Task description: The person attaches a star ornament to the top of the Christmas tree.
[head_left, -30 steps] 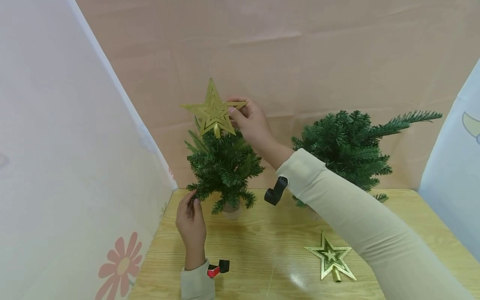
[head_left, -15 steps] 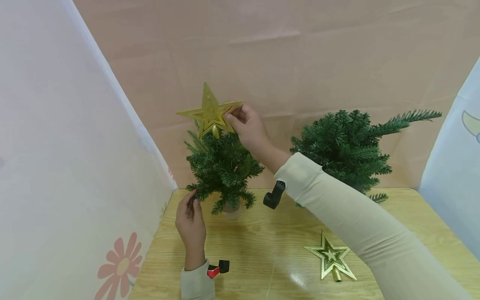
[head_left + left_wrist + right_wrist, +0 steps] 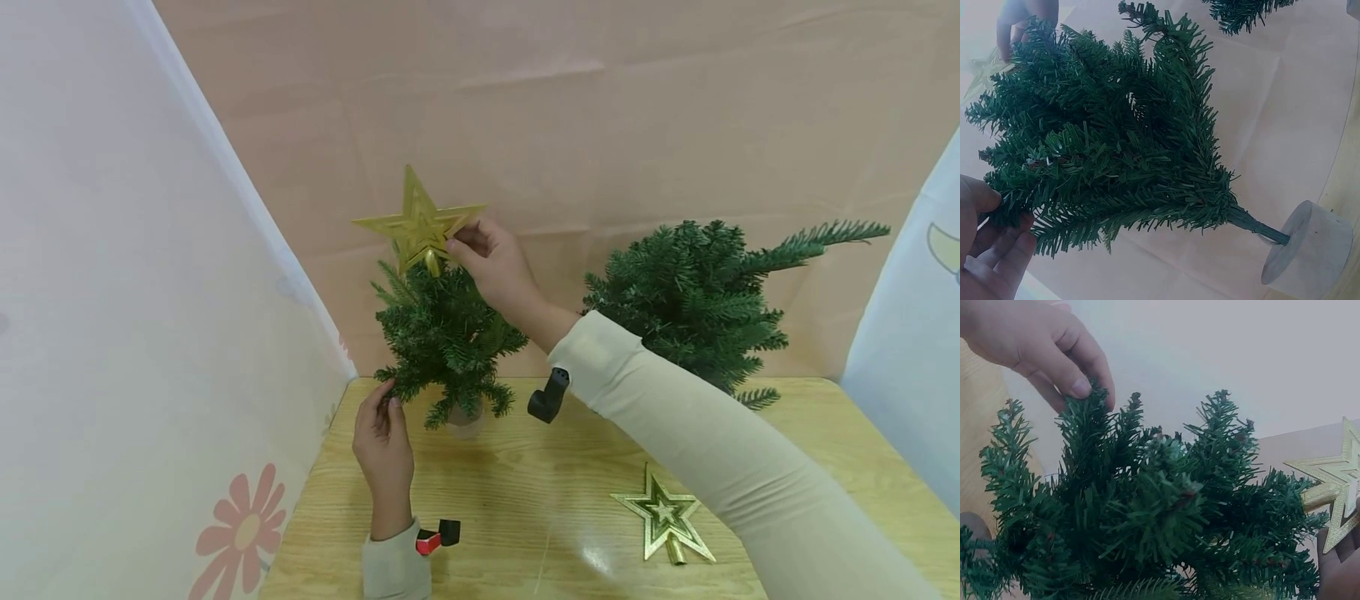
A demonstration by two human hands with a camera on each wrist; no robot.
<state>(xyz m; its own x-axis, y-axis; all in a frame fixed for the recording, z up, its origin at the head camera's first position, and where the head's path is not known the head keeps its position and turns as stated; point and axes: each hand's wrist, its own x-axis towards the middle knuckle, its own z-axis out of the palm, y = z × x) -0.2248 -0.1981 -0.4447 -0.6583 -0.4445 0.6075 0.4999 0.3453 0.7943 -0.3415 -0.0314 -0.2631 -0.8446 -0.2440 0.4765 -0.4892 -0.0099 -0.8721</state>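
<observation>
On the table, steadiness mattered.
Left hand pinched a tree branch; right hand, a tilted star, best straightened.

Metallic-looking star, bristly tree

Green tree, upright, gold star at top
</observation>
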